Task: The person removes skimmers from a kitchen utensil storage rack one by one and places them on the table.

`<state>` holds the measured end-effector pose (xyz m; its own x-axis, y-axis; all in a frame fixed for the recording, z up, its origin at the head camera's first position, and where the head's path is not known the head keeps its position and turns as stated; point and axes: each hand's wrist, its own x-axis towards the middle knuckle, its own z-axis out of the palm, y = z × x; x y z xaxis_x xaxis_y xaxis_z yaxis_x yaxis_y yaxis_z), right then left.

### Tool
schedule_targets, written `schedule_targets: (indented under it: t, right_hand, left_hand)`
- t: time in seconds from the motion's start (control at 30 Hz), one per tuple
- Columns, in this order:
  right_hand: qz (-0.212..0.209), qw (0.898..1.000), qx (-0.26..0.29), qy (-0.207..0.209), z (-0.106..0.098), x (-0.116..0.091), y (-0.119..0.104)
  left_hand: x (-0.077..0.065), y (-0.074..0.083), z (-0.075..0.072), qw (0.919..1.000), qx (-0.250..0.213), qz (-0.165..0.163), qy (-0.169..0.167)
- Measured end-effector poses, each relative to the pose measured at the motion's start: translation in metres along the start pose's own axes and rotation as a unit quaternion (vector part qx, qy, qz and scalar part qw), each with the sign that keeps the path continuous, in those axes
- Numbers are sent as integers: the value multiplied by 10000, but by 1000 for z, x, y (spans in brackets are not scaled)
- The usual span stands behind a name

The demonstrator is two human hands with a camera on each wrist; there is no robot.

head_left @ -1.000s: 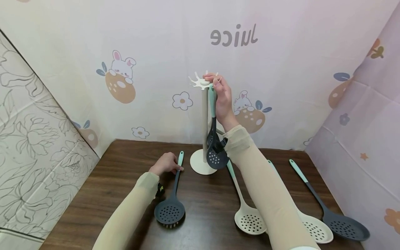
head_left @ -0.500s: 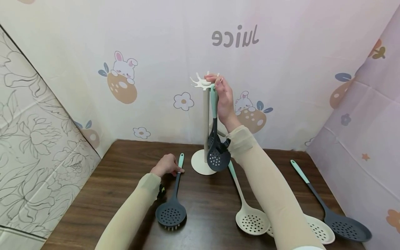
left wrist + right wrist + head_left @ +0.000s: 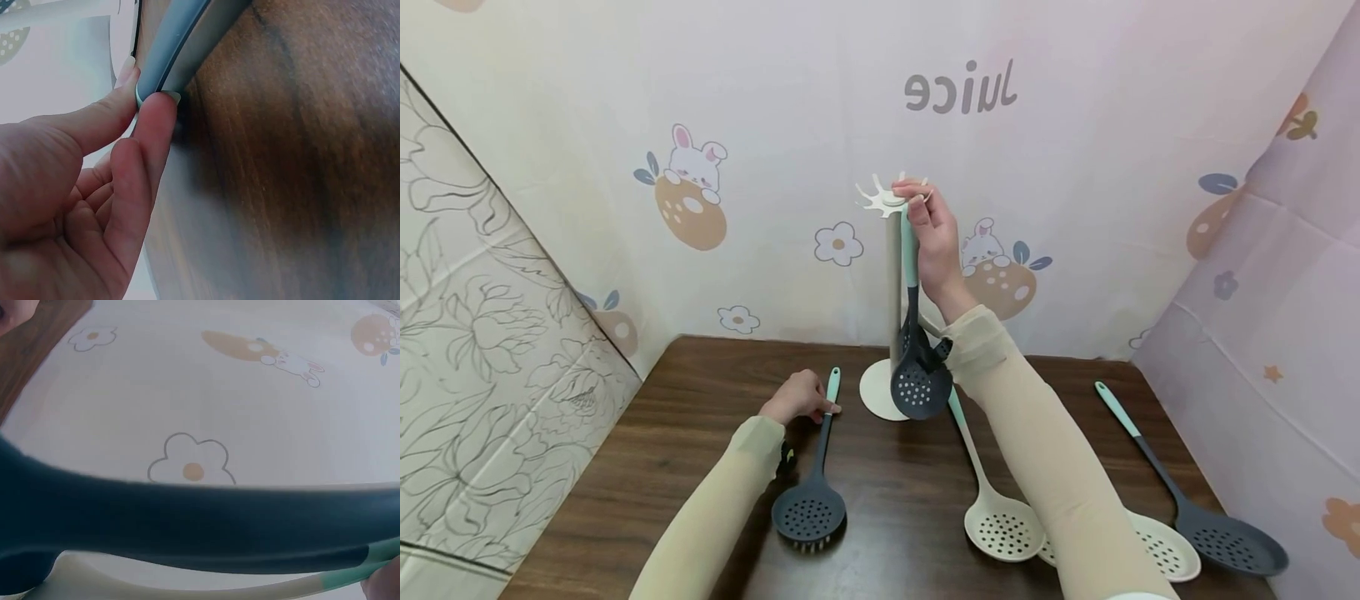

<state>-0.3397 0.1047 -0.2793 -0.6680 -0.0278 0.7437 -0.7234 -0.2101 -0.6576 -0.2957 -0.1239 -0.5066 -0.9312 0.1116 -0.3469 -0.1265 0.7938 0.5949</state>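
Note:
Upper centre in the head view, my right hand (image 3: 936, 242) is at the top of a cream utensil rack (image 3: 892, 275), pinching the mint handle of a dark grey skimmer (image 3: 921, 390) that hangs upright beside the post. Its perforated bowl overlaps the rack's round base. Across the right wrist view runs the skimmer's dark shaft (image 3: 206, 525), with that hand's fingertips at the lower right edge. My left hand (image 3: 801, 396) pinches another dark grey skimmer (image 3: 808, 510) lying on the table, where the mint grip meets the shaft. In the left wrist view thumb and forefinger close on its shaft (image 3: 175, 47).
Behind the raised skimmer hang more utensils, one with a cream shaft (image 3: 250, 592). Right of the rack lie a cream skimmer (image 3: 1003, 527), a second cream one (image 3: 1165, 546) partly under my right arm, and a dark slotted turner (image 3: 1228, 546). Printed curtains enclose the wooden table (image 3: 895, 492).
The skimmer in my right hand has shifted slightly left and down beside the post. My left hand and its skimmer have stayed in place.

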Motion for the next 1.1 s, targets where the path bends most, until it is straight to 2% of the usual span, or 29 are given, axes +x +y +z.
schedule_targets:
  t: [0.2,0.4,0.8,1.1]
  right_hand:
    - [160,9996,-215,38,-4,-4,-6]
    - [108,9990,-411,108,-5,-6,-10]
    - [357,9962,-681,417,0,-8,-17]
    - [452,9921,-985,639,-3,-9,-22]
  left_hand:
    - [1,0,1,10000,-40,-44,-55]
    - [-2,3,0,9998,-165,-60,-99]
    - [2,4,-3,9990,-280,-226,-248]
    - [0,6,-2,9992,-159,-281,-246]
